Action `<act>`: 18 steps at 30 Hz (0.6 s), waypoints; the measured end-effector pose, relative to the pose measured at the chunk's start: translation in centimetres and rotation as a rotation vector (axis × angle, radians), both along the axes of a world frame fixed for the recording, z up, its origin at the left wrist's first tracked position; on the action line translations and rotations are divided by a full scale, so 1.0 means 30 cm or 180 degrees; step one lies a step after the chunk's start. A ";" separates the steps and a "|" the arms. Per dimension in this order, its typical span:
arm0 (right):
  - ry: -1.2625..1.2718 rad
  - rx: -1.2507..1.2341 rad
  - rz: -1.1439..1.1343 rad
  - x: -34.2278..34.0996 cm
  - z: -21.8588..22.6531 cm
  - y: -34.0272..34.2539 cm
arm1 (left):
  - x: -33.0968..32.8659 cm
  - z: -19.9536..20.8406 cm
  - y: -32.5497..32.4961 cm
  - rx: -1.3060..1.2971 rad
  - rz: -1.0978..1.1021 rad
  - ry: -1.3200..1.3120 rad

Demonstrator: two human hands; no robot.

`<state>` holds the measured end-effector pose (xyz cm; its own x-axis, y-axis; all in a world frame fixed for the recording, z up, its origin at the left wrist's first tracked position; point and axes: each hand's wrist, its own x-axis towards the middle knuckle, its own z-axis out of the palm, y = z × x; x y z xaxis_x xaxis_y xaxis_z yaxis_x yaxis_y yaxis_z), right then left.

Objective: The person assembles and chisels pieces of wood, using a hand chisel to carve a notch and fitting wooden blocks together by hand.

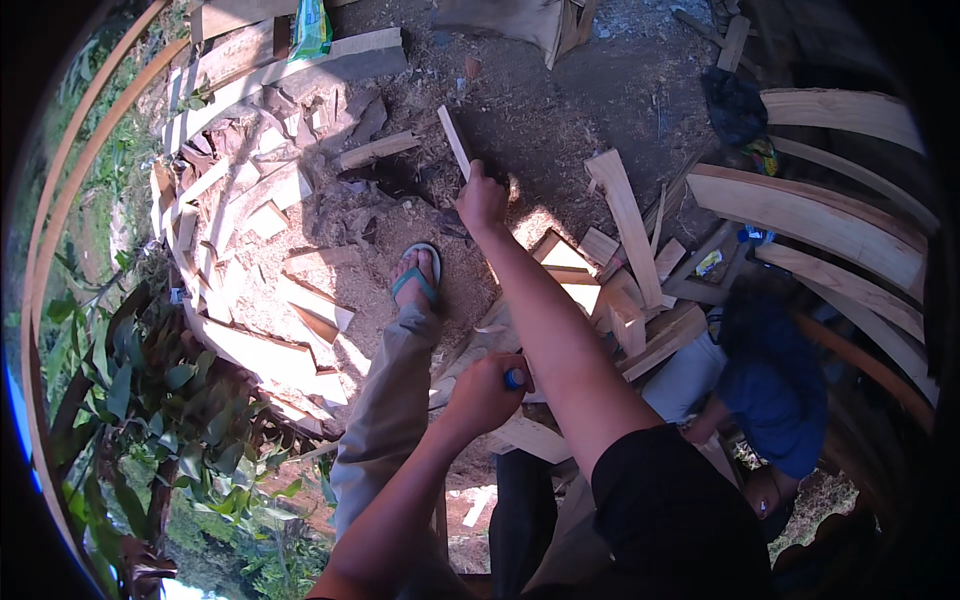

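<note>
My right hand (483, 200) is stretched out ahead, its fingers wrapped round the lower end of a pale, flat wooden strip (453, 138). The strip points away from me, tilted a little left, above ground strewn with shavings. Nearer to my body, my left hand (487, 394) is closed in a fist beside my right forearm. From that fist sticks out a round blue end (514, 379); the rest of the held thing is hidden by the fingers. Beyond the left hand stands a foot in a teal sandal (418, 278).
Wood offcuts (310, 300) and sawdust cover the ground to the left. Long curved-looking planks (810, 225) lie stacked at right, near a person in a blue shirt (775, 385). A board (628, 225) leans right of my forearm. Leafy plants (190, 410) grow lower left.
</note>
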<state>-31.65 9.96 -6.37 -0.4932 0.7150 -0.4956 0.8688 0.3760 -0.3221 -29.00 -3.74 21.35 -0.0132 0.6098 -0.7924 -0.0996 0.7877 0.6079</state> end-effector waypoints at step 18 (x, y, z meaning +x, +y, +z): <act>0.0127 0.1245 -0.0360 -0.241 0.102 0.908 | -0.052 -0.036 0.005 0.0170 0.0644 0.0086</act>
